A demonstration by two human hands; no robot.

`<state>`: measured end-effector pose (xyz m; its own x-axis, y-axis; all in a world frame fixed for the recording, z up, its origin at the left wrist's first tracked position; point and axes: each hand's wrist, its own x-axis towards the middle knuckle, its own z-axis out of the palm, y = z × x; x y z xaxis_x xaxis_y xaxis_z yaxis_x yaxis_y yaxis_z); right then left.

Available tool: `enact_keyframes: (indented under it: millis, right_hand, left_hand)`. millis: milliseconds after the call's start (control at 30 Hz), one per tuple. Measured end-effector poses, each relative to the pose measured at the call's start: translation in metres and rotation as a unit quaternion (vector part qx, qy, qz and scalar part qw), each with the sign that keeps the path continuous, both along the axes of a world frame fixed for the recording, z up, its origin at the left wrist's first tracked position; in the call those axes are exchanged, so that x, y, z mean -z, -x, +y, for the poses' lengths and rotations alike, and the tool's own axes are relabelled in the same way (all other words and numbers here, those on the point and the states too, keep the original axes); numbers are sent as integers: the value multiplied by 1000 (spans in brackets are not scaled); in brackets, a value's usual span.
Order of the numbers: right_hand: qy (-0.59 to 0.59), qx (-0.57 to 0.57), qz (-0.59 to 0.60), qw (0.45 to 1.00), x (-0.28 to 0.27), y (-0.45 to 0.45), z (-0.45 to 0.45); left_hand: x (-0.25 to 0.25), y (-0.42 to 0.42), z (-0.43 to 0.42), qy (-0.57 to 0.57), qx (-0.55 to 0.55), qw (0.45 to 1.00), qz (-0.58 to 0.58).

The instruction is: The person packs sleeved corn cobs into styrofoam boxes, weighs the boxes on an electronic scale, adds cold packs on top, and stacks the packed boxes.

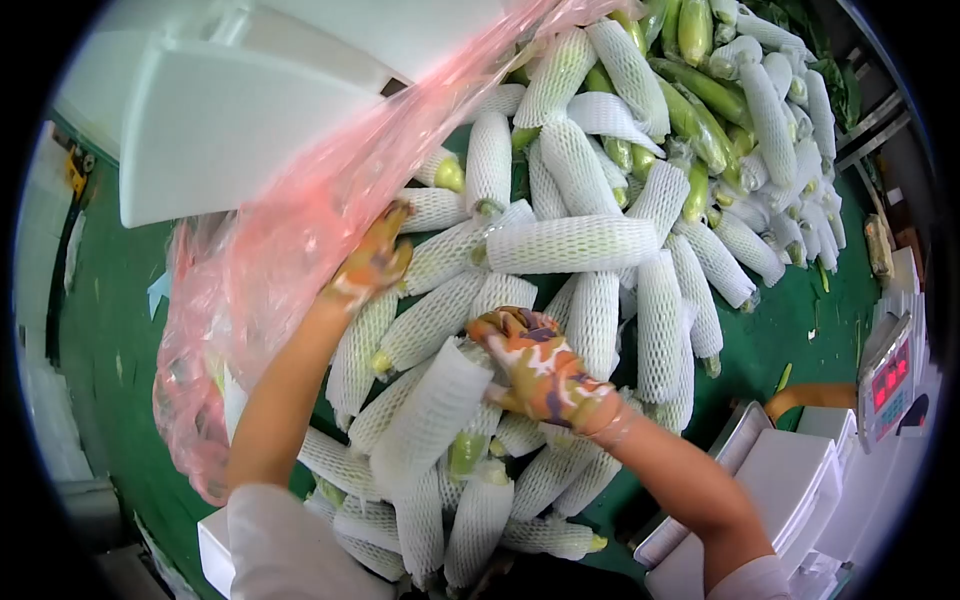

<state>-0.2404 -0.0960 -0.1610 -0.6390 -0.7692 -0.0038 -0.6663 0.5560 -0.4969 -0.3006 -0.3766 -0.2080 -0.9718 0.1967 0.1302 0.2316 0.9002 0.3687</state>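
My right hand [540, 368], in a patterned, multicoloured glove, has its fingers curled on the upper end of a green vegetable in a white foam net sleeve [430, 415]. That piece is tilted and slightly blurred above other sleeved ones. My left hand [375, 258], gloved alike, is beside the edge of a pink plastic bag [300, 215]; its thumb and fingers look apart. Close by its fingertips lies another sleeved vegetable [435, 210]. Whether the left hand touches the bag is unclear. A sleeved vegetable [572, 245] lies crosswise on the pile beyond my right hand.
White foam panels [215, 130] stand at the upper left. Bare green vegetables [700, 100] mix with sleeved ones at the far end of the green table [790, 335]. On the right are a scale with a red display [888, 380] and white boxes [770, 470].
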Motion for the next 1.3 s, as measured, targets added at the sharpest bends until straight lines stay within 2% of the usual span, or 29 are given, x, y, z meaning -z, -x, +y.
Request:
enact_keyframes:
  millis: [67,100,167,233,367,400,500,633,667,733,833,900,967,1033,1133,1200,1300]
  right_hand:
    - [-9,23,-18,1000,16,4,-5]
    - [4,34,-18,999,25,3,-6]
    - [45,55,16,997,46,1,-7]
    - [57,75,50,994,54,-1,-7]
    - [143,177,-86,970,36,-3,6]
    - [176,241,-78,951,39,-3,7]
    - [199,213,47,955,19,0,12]
    - [104,220,29,969,38,2,-2]
    - [22,250,-3,968,42,4,1]
    - [21,265,-44,963,53,5,13]
    - [6,281,-56,958,61,-4,38]
    - [-27,247,20,968,75,-15,51]
    - [-17,249,4,968,76,-16,57]
    - [-13,243,6,970,74,-13,61]
    - [-13,236,-14,972,74,-13,61]
    - [-7,235,-15,972,73,-14,62]
    - [1,227,-13,974,76,-12,59]
  left_hand:
    - [25,62,-1,215,-6,977,1]
    - [47,82,-17,218,-1,969,-113]
    - [19,106,-10,225,-43,935,-271]
    - [5,95,-14,184,-61,930,-311]
    - [-9,38,-19,80,-50,960,-262]
    - [-7,34,-22,73,-52,967,-238]
    - [4,43,-38,82,-82,988,-106]
    - [-15,75,-65,192,-89,973,88]
    - [-29,70,-67,246,-81,959,119]
    - [-69,61,-68,349,-69,916,184]
    - [-160,46,-72,499,-60,816,285]
    - [-206,41,-77,489,-41,820,295]
    - [-251,38,-83,480,-20,821,308]
    - [-263,29,-82,509,-88,772,370]
    - [-312,21,-79,498,-135,793,323]
    - [-340,19,-107,536,-127,775,310]
    - [-339,31,-123,569,-121,745,326]
